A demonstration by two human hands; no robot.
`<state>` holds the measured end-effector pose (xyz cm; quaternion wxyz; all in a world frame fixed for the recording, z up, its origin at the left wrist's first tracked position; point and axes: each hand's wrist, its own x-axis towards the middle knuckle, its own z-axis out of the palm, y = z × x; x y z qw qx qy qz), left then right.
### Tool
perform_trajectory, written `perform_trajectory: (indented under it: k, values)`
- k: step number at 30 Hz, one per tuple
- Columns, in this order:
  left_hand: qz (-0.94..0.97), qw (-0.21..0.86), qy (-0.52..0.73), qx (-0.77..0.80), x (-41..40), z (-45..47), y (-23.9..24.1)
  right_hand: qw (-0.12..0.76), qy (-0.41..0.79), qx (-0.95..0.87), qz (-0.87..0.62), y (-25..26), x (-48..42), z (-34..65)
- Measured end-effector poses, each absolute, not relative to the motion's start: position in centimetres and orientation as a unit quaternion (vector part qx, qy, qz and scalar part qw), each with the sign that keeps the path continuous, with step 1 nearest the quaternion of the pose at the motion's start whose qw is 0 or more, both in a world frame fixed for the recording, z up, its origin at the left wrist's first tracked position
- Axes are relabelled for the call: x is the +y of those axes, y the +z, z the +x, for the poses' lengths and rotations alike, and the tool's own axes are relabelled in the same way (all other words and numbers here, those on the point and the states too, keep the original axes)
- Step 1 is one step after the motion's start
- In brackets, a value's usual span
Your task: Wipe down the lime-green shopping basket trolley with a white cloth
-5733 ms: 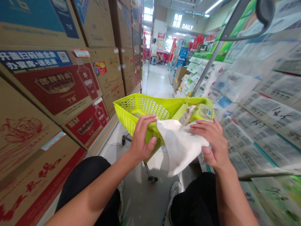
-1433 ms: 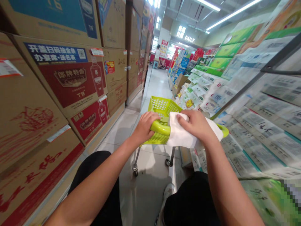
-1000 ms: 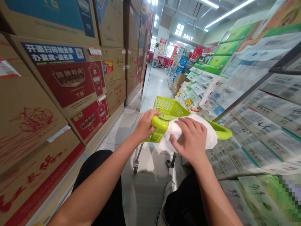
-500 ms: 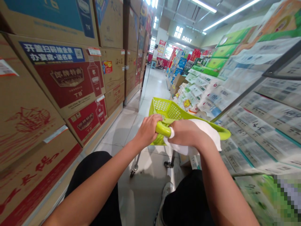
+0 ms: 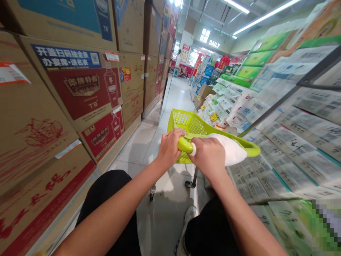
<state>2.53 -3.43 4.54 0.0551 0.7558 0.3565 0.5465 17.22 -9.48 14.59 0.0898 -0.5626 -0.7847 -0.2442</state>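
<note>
A lime-green wheeled basket cart [image 5: 189,122] stands in the aisle just in front of my knees. My left hand [image 5: 170,149] is closed round the left end of its green handle bar [image 5: 184,145]. My right hand [image 5: 209,154] is wrapped round the bar beside it, pressing a white cloth [image 5: 232,152] onto the bar. The cloth covers the bar from my right hand out toward the right end. My thumbs nearly meet on the bar.
Stacked brown cartons [image 5: 80,89] with red and blue labels wall the left side. Shelves of packaged goods [image 5: 279,117] slope along the right, with a dark metal rail [image 5: 293,92] across them. Grey tiled floor [image 5: 176,92] runs ahead between them.
Earlier the cloth hung loose between both hands at the basket. My right hand has since wrapped it round the handle bar and slid left, and the cloth is now bunched tightly on the bar.
</note>
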Motion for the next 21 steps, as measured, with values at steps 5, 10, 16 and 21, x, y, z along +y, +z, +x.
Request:
perform_trajectory:
  k: [5, 10, 16, 21]
  values:
    - [0.772, 0.045, 0.524, 0.358, -4.3, 3.5, 5.1, 0.202, -0.336, -0.731, -0.558, 11.7, -9.7, 18.7]
    - [0.794, 0.042, 0.526, 0.301, -2.9, 3.4, 4.8, 0.163, -0.267, -0.772, -0.554, 13.5, -9.0, 19.5]
    - [0.786, 0.047, 0.568, 0.238, -0.9, 2.6, 4.6, 0.145, -0.087, -0.874, -0.456, 17.0, -8.3, 21.8]
    - [0.787, 0.049, 0.561, 0.253, -1.0, 2.3, 4.9, 0.156, -0.054, -0.839, -0.519, 17.7, -5.5, 26.1]
